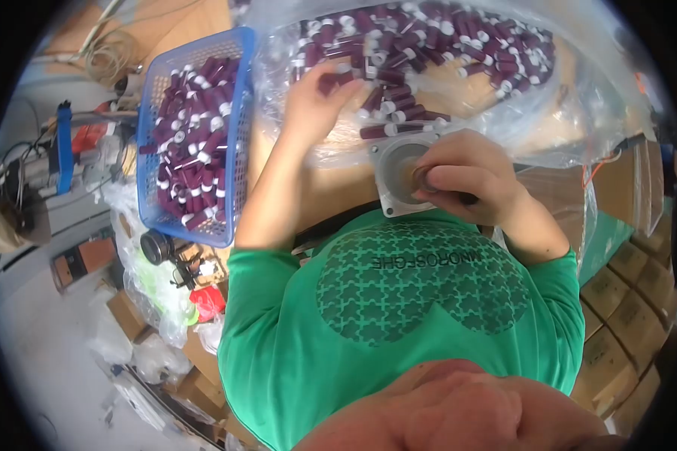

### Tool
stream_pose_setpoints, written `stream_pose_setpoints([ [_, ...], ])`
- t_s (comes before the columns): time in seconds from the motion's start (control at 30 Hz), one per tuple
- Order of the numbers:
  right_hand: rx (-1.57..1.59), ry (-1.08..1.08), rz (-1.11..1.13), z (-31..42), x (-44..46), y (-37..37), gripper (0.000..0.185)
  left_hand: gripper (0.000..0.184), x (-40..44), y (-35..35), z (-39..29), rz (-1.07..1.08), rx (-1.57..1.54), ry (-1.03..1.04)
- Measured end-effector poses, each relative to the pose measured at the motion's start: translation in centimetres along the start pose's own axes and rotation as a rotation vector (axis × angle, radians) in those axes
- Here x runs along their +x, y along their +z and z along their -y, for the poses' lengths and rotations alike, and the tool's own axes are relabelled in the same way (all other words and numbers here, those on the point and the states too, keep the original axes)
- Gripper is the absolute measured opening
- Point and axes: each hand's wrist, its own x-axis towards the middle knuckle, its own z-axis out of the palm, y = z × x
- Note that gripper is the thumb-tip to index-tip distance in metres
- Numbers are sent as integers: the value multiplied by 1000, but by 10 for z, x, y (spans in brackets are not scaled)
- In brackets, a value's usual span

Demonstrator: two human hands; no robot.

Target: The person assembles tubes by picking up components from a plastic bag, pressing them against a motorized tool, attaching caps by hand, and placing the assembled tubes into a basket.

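My left hand (316,105) reaches to the near left edge of a heap of small purple bottles with white caps (399,101). Its thumb and fingers close around a purple bottle (329,81). Close to my chest, a square grey metal fixture (390,204) with a round recessed middle lies on the table. Over its right side is my right hand (470,179), fingers curled around a small dark round-ended object (421,179). The fingers hide most of that object, so I cannot make out its kind.
A blue plastic basket (242,143) full of purple bottles stands at the left. Clear plastic sheeting (579,83) lies under and around the heap. Cardboard boxes (624,301) are stacked at lower right. Cables (109,56) and a black round object (156,246) are at left.
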Motion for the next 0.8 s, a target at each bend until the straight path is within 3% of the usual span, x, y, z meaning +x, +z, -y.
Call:
stream_pose_setpoints([
  [0.03, 21, -1, 5, -2, -1, 0, 41, 33, -18, -1, -20, -18, -212, 28],
  [0.1, 75, -22, 20, -6, 0, 1, 42, 34, -49, -4, -48, 0, -314, 298],
  [0.17, 133, 38, 56, -6, -1, -1, 44, 33, -74, -3, -65, 61, -516, 274],
  [0.3, 291, 250, 44, -5, -13, -7, 47, 35, -81, 4, -62, 105, -115, 590],
  [0.4, 428, 541, -199, -1, -31, -25, 50, 38, -90, 16, -75, 254, 30, 422],
  [0.43, 364, 631, -260, 2, -38, -36, 51, 38, -91, 19, -77, 320, 77, 376],
  [0.47, 306, 724, -320, 5, -46, -46, 52, 39, -89, 21, -78, 237, 148, 521],
  [0.53, 180, 891, -352, 13, -63, -75, 52, 40, -87, 21, -73, 227, 153, 539],
  [0.67, -64, 1260, -33, 43, -98, -142, 52, 40, -88, 24, -70, 191, 146, 526],
  [0.73, -289, 1202, 136, 57, -99, -166, 53, 40, -88, 26, -70, 171, 140, 527],
  [0.8, -489, 1028, 171, 60, -90, -169, 54, 39, -88, 26, -72, 140, 144, 552],
])
